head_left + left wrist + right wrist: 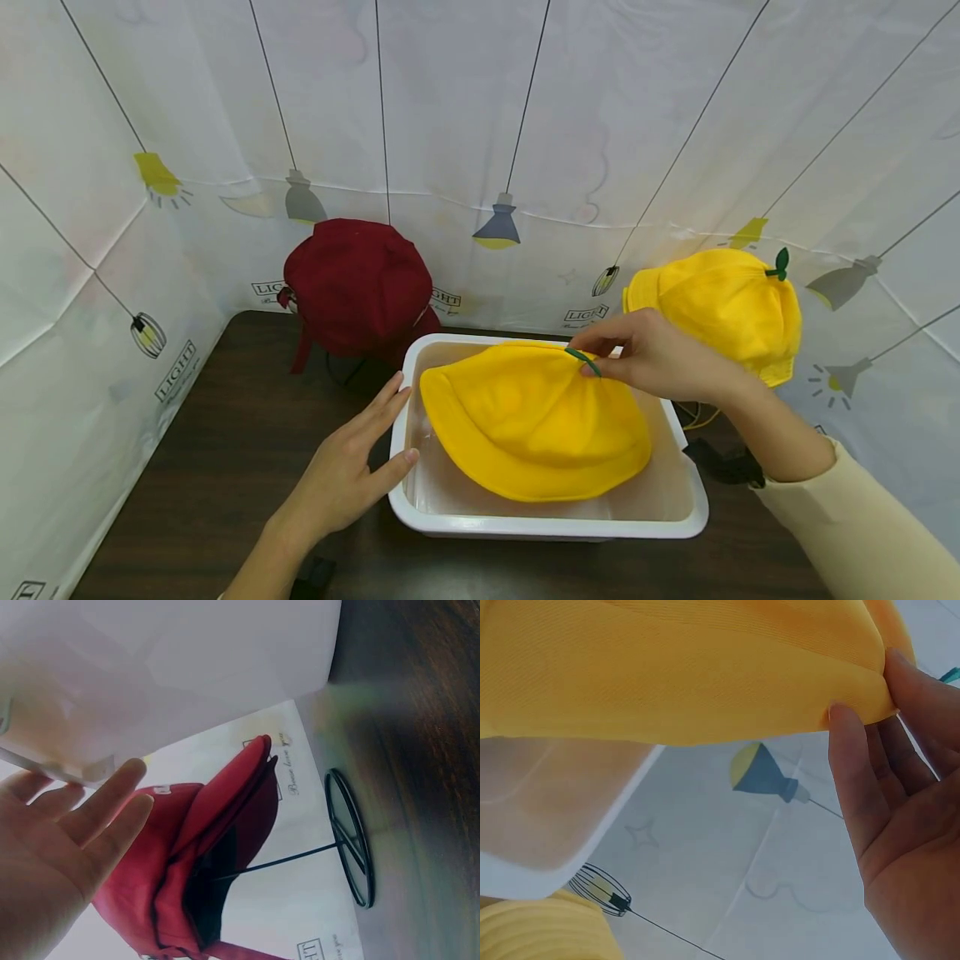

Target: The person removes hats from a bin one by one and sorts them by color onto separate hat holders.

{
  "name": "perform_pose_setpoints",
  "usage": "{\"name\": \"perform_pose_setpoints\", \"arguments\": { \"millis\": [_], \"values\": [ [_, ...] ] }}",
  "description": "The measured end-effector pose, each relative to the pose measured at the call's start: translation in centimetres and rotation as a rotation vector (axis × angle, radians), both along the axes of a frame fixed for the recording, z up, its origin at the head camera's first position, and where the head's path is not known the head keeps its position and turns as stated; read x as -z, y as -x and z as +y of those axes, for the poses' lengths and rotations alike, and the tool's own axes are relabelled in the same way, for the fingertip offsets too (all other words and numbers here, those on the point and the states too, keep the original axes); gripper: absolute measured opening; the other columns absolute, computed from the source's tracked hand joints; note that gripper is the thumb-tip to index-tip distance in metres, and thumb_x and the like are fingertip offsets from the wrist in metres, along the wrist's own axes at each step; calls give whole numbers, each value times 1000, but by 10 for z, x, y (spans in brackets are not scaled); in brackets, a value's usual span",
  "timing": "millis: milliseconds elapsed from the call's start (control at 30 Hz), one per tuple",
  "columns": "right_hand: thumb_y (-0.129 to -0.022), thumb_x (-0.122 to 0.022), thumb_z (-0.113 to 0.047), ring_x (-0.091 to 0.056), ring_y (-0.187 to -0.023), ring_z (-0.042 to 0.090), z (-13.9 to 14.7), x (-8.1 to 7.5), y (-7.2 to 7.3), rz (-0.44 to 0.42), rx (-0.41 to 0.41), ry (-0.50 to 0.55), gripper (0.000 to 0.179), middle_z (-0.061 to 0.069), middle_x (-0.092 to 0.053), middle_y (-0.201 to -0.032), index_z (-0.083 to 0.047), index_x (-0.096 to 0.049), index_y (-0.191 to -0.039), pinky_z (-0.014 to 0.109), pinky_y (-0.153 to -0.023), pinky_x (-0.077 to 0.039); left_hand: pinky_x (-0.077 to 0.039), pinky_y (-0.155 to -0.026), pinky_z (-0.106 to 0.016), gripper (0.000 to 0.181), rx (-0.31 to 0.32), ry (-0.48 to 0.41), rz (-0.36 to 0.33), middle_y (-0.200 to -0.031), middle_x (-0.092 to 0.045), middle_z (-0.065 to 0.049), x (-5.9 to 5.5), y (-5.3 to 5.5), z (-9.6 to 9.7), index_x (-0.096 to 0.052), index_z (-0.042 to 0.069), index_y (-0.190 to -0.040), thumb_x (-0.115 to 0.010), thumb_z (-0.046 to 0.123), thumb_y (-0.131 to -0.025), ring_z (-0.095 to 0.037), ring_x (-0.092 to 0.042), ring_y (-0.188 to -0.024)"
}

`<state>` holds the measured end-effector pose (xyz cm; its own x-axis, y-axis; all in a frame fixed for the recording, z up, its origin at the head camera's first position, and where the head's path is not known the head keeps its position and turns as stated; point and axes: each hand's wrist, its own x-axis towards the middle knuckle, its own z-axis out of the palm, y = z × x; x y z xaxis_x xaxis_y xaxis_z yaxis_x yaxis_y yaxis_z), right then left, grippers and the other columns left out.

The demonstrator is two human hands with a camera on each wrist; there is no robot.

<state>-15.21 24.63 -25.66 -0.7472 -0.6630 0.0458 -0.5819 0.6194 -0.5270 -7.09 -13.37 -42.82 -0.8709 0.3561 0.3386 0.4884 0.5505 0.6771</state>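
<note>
A yellow bucket hat (525, 425), its brim facing left and toward me, is over a white plastic bin (540, 527). My right hand (663, 358) pinches the top of its crown between thumb and fingers, right by the green leaf-shaped stem (582, 361). In the right wrist view the hat's yellow cloth (682, 682) hangs from those fingertips. At the bin's left side, my left hand (345, 475) has its fingers extended with the tips at the rim. The left wrist view shows that hand (60, 840) against the bin's pale wall (217, 660).
Behind the bin on the left, a dark red cap (360, 287) sits on a black wire stand (349, 840). Another yellow hat (712, 308) with a green sprout stands at the back right. A printed white backdrop (450, 108) rises behind the dark wooden table (225, 467).
</note>
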Motion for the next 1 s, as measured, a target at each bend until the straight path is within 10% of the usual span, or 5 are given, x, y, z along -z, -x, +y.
{"name": "perform_pose_setpoints", "arguments": {
  "millis": [1000],
  "values": [
    [-85,-81,6,-67,-86,7,18,-41,-15,244,64,58,33,-6,-75,-100,-7,-78,-115,17,-76,-59,-48,-108,-60,68,4,-11,2,-172,-27,5,1,0,1,-41,18,-163,-66,37,-102,-26,-46,-147]
  ]
}}
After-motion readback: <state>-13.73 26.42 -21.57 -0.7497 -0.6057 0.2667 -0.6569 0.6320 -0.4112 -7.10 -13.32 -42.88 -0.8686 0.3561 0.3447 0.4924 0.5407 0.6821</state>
